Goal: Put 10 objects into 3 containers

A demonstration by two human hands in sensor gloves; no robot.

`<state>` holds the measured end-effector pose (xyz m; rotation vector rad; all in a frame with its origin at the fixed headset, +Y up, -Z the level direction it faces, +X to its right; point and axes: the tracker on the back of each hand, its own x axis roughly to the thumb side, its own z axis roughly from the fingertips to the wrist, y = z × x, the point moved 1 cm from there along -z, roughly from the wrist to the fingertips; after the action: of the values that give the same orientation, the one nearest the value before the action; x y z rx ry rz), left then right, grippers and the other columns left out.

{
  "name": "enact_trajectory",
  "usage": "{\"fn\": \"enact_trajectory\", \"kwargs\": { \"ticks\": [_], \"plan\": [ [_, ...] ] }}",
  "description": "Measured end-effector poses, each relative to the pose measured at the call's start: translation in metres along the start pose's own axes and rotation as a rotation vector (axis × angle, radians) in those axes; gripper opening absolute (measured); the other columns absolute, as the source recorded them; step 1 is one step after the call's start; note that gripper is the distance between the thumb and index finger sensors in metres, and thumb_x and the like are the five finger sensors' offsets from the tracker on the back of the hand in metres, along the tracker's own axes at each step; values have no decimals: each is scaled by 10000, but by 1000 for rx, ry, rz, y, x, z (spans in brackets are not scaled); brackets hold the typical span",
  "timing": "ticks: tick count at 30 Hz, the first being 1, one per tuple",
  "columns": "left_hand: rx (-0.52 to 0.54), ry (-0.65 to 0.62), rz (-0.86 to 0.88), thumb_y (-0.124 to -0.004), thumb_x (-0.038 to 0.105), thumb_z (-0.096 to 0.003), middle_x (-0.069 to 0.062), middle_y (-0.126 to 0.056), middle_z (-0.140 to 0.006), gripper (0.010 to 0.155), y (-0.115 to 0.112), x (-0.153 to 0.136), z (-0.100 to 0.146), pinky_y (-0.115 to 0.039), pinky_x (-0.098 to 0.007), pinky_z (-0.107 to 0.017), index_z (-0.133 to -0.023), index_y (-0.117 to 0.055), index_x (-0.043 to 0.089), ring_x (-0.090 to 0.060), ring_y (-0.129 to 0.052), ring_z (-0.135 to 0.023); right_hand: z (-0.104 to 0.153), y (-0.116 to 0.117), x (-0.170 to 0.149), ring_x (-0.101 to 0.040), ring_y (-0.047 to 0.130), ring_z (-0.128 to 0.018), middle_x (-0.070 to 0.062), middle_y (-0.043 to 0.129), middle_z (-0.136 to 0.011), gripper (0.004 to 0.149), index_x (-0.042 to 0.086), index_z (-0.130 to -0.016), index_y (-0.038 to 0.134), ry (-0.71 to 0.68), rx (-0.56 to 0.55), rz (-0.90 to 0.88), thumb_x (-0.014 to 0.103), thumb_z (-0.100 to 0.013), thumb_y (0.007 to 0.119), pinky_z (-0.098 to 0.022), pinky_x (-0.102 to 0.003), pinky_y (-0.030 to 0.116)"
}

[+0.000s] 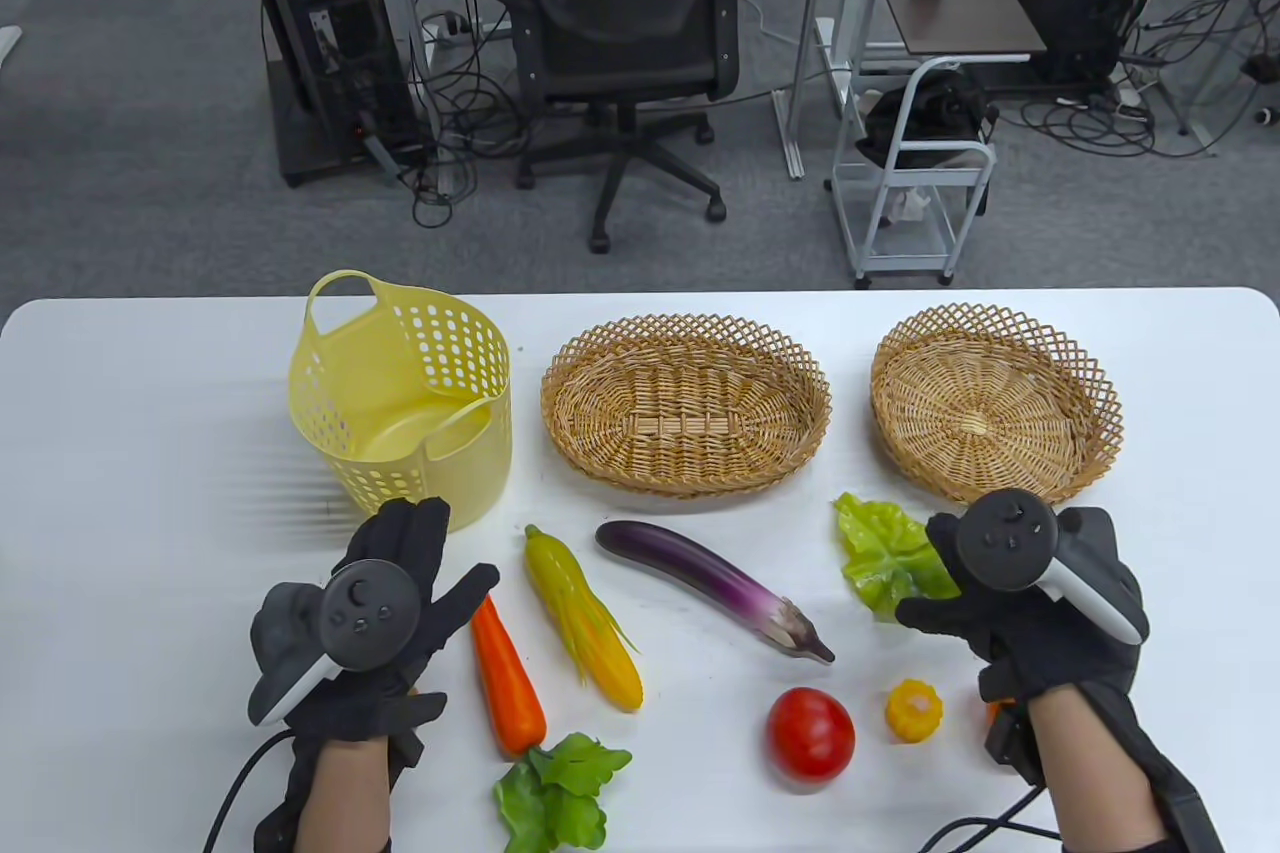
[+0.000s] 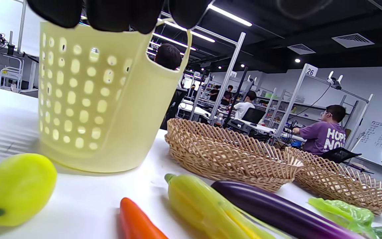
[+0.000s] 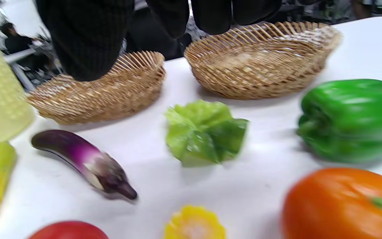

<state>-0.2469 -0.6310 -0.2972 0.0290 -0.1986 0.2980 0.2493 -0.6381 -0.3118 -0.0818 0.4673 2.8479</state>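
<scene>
Surface: white table (image 1: pixel 150 413) in a lab.
Containers: yellow basket (image 1: pixel 400 403), oval wicker basket (image 1: pixel 686 403), round wicker basket (image 1: pixel 995 401), along the far side.
Produce: eggplant (image 1: pixel 712 585), corn (image 1: pixel 583 618), carrot (image 1: pixel 506 678), tomato (image 1: pixel 810 733) lie nearer.
Left hand (image 1: pixel 370 633): fingers spread, holding nothing.
Right hand (image 1: pixel 1040 603): fingers loose, over a lettuce leaf (image 1: pixel 885 558).

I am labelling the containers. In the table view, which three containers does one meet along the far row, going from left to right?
Yellow perforated plastic basket with handles → oval woven wicker basket → round woven wicker basket.
</scene>
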Motion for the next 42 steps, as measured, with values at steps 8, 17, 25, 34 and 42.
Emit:
{"fn": "enact_trajectory", "kwargs": {
  "ticks": [8,17,25,34,42],
  "plan": [
    [10,-27,18,-565,659,-633,-274,-468,-1227,798,4,4,1,-572,-708,-707,-1212,-465,119,-555,-529,-1115,8,30,-30,-638,603,-936,-396,544,-1131,881,46,-1155,491,203,163,103,465,-477,866,-660,-755,520],
    [20,-59,42,-574,644,-632,-274,-481,-1223,792,8,10,7,-584,-703,-704,-1209,-474,111,-554,-544,-1109,10,58,-55,-642,620,-930,-381,460,-1162,794,211,-1155,465,356,193,165,453,-499,842,-634,-715,601],
    [31,-67,50,-570,648,-631,-276,-489,-1219,795,10,11,11,-591,-700,-701,-1207,-477,108,-555,-551,-1105,3,82,-73,-566,656,-943,-313,499,-1163,847,250,-1152,354,351,198,162,482,-491,831,-655,-672,608],
    [73,-78,95,-563,651,-633,-282,-495,-1215,799,19,5,17,-594,-698,-699,-1207,-477,103,-562,-559,-1097,3,77,-71,-509,751,-838,-334,589,-1104,862,216,-1150,404,290,176,144,510,-470,846,-642,-657,623],
    [64,-75,70,-562,648,-634,-289,-495,-1213,799,17,9,20,-598,-698,-695,-1207,-477,97,-566,-558,-1094,2,8,-64,-331,931,-482,-349,620,-1044,859,256,-1138,390,212,-253,-199,557,-462,826,-360,-423,801]
  ]
}}
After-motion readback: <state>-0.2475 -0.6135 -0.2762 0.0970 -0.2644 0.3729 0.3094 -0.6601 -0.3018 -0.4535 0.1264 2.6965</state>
